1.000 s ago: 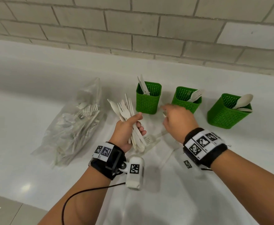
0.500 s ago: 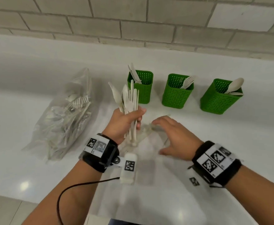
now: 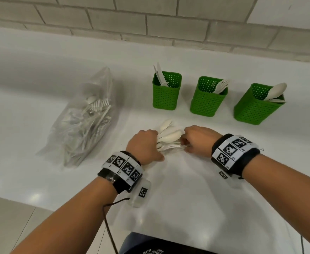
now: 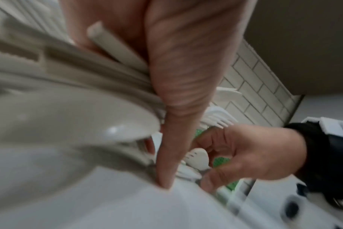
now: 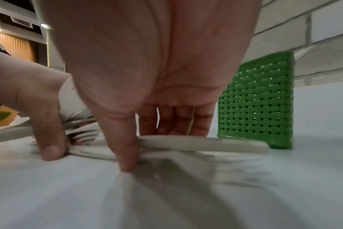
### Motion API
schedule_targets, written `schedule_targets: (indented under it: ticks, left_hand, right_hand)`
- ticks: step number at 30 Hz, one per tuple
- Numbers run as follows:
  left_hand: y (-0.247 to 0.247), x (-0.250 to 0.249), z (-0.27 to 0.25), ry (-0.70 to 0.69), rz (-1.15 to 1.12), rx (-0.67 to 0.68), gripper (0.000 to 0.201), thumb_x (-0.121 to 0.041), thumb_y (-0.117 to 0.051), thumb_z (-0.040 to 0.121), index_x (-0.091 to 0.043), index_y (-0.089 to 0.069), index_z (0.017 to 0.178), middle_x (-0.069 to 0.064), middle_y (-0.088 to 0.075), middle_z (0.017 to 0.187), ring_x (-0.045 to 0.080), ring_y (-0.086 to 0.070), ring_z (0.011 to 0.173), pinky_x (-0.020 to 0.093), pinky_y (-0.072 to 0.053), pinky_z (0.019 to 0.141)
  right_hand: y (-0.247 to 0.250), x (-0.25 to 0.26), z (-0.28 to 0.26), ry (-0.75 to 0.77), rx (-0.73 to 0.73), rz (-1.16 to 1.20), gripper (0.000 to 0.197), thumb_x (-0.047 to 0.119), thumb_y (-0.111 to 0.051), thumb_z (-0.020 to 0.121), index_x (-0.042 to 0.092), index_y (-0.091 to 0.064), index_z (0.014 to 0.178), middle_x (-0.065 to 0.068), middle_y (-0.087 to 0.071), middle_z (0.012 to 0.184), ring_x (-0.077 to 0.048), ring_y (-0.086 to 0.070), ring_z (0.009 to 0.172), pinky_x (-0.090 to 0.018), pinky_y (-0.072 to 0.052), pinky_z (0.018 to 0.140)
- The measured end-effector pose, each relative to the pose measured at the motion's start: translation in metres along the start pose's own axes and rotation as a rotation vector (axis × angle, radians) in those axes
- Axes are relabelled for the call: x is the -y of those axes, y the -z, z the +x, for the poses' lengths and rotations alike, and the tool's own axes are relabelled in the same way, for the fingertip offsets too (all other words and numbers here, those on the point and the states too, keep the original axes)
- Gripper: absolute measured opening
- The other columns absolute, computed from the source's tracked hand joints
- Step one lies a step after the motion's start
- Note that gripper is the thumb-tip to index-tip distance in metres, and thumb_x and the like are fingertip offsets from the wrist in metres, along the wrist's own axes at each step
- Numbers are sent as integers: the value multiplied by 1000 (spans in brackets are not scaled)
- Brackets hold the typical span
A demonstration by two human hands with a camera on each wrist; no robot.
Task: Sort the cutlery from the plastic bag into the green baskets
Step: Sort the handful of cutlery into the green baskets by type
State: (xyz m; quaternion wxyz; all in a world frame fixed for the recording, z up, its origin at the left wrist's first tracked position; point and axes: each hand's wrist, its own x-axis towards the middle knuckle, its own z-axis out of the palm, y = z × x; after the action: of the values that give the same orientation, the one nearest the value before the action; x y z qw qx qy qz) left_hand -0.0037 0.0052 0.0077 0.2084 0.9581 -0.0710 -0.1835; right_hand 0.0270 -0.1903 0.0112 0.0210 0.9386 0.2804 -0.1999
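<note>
Cutlery, a mixed white plastic bundle of spoons and forks, lies on the white counter just in front of the middle green basket, pinned between our two hands. We judge this the sorting step proper: a batch is out of the plastic bag, which lies well to the left of that basket and looks far from empty, and it now needs splitting by kind.

Our left hand holds the handle ends, fingers curled round the bundle; the left wrist view shows handles wedged under the fingers. Our right hand comes in from the other side, thumb tip down on the counter and fingers bent over one flat piece, seemingly pinching it loose from the stack; which utensil it is, we cannot tell through the blur. Both wrists sit low, knuckles up, forearms converging on the pile.

Left of the middle basket stands the knife basket, with two knives upright in it; the middle one holds forks; right of it the spoon basket holds spoons. The next move, as we read it, calls for lifting one piece clear without dragging its neighbours, identifying it, and carrying it over to the matching basket while the left hand keeps the rest gathered.
</note>
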Motion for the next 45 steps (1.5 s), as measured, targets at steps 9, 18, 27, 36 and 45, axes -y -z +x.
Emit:
schedule_targets:
  ticks: [9,18,27,36,45]
  left_hand:
    - [17,8,13,-18,-697,-67,22,3,-71,74,-16,-68,86,-7,-62,66,6,-58,57,21,-45,55]
    - [10,-36,23,-306,-1330,-95,15,-20,-68,88,-15,-73,101,21,-70,108,37,-67,103,53,-52,93]
    - [-15,-52,29,-256,-1279,-154,28,6,-78,75,-3,-71,101,17,-74,100,31,-71,96,43,-56,86]
    - [-31,-78,34,-436,-1171,-35,46,7,-67,69,-10,-72,111,-1,-74,108,16,-68,106,31,-53,94]
    - [-48,-73,47,-344,-1083,36,41,9,-71,71,-16,-72,103,7,-74,95,14,-70,94,34,-57,83]
  right_hand:
    - [1,-26,-31,-215,-259,406,41,32,-66,91,12,-49,58,-5,-49,72,-19,-47,67,-30,-35,61]
    - [30,5,-33,-124,-504,1249,21,11,-82,74,-5,-74,84,-18,-73,78,-20,-70,62,-28,-56,59]
    - [22,2,-41,-134,-266,1061,15,-2,-76,71,-2,-66,82,-21,-68,82,-22,-60,70,-50,-54,76]
    - [-2,5,-53,-203,-529,834,53,16,-82,69,23,-67,119,1,-68,113,-17,-62,104,-32,-49,92]
    - [-14,-2,-53,-285,-493,851,47,16,-80,71,20,-66,115,1,-70,108,-14,-65,99,-18,-49,82]
